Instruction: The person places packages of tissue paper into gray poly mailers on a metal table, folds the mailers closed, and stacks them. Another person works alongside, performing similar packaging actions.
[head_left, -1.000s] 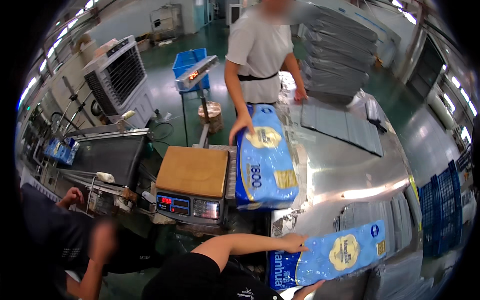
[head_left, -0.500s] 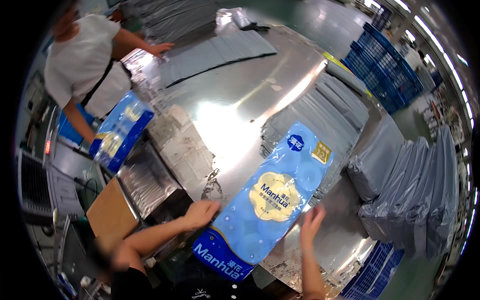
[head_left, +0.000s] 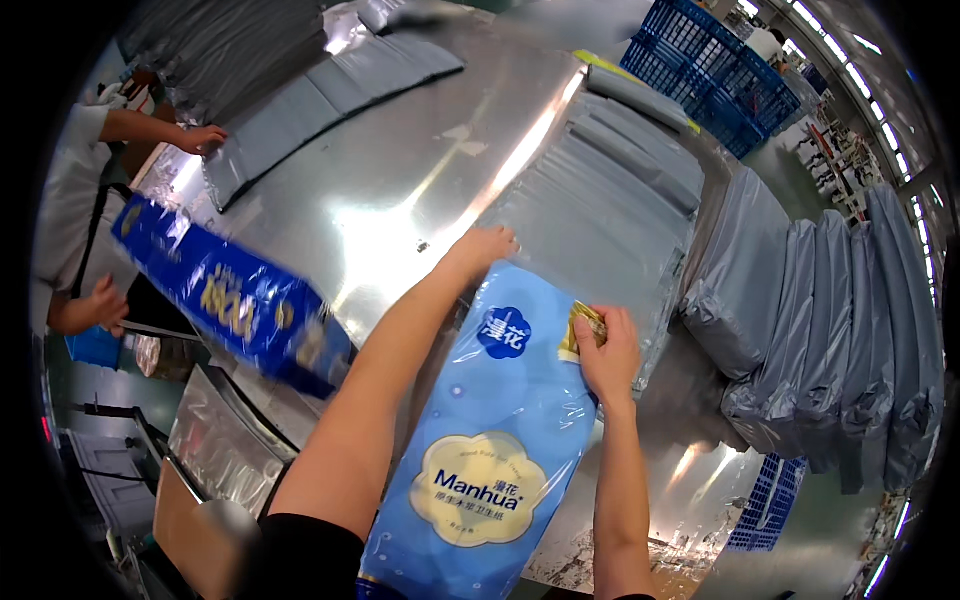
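A long light-blue plastic-wrapped pack of toilet paper [head_left: 430, 450] with a cream flower-shaped label lies tilted in front of me, its far end against the stack of flat grey plastic bags [head_left: 600, 220]. My right hand [head_left: 612, 360] grips its far right corner, thumb over the crinkled gold patch. Beyond the pack's far left corner, my left hand [head_left: 485, 247] has its fingers curled at the near-left edge of the bags. It seems to pinch a bag edge, though the fingertips are partly hidden.
A dark-blue pack [head_left: 235, 290], blurred, is left of my forearm. Beside it are a co-worker's open hand [head_left: 100, 308] and other hand [head_left: 203, 138], which touches a grey bag strip [head_left: 320, 95]. Filled grey bags [head_left: 800, 330] stand right; blue crates [head_left: 700, 75] are behind the metal table [head_left: 400, 190].
My left hand has moved from the pack's near-left side to the grey bags. My right hand has moved up onto the pack's far corner. The co-worker's pack has moved closer, out of their hand.
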